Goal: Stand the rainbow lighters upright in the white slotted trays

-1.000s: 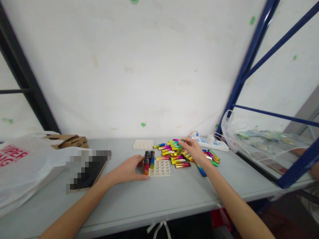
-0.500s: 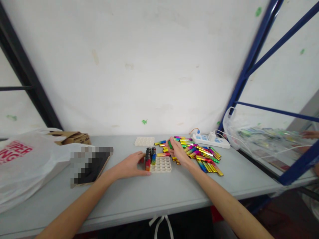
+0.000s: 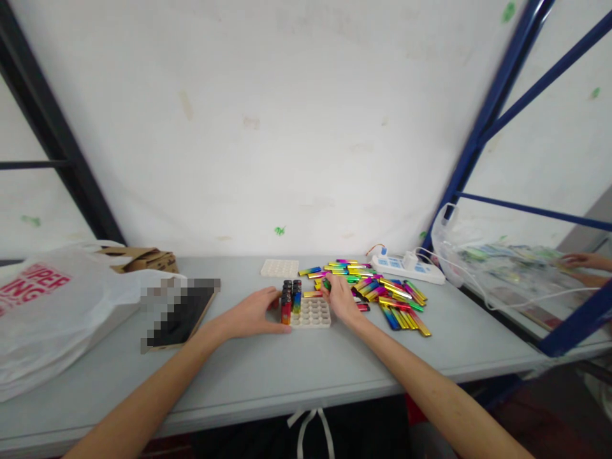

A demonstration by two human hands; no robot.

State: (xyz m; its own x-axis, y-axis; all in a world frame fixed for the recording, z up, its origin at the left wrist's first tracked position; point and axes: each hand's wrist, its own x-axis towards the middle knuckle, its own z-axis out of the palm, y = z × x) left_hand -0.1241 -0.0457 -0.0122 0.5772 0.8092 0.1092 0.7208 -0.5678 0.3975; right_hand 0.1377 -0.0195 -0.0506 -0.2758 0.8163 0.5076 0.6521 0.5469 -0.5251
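A: Your right hand (image 3: 342, 301) has a narrow grip, with thumb and fingertips closed on a small green lighter (image 3: 326, 283). Most of its body is hidden behind your fingers. It sits above the right-hand side of the pale, square tray (image 3: 316, 313).

B: Your left hand (image 3: 252, 313) makes a wide curve at that tray's left side. The thumb tip lies at the near-left corner, and the fingers bend in beside the standing lighters (image 3: 286, 310). I cannot tell how firmly they press.

A: Those stand upright in two rows, filling the tray's left part. They have dark caps and smooth, rounded bodies; the nearest ones run from red to orange and from blue to yellow. To their right you can see round, shallow wells in the tray's matte surface.

B: Beyond your right hand is a spread of loose lighters (image 3: 398, 305), slim and lying flat, with a mirror-like metallic finish in gold, magenta, green and blue. Many overlap at odd angles.

A: Behind your tray lies a second pale tray (image 3: 280, 268), with the same dotted texture, flat on the smooth grey counter (image 3: 335, 370).

B: A glossy white power strip (image 3: 434, 275) borders the pile at the back, and a crinkled plastic bag (image 3: 76, 325) slumps at your far left.
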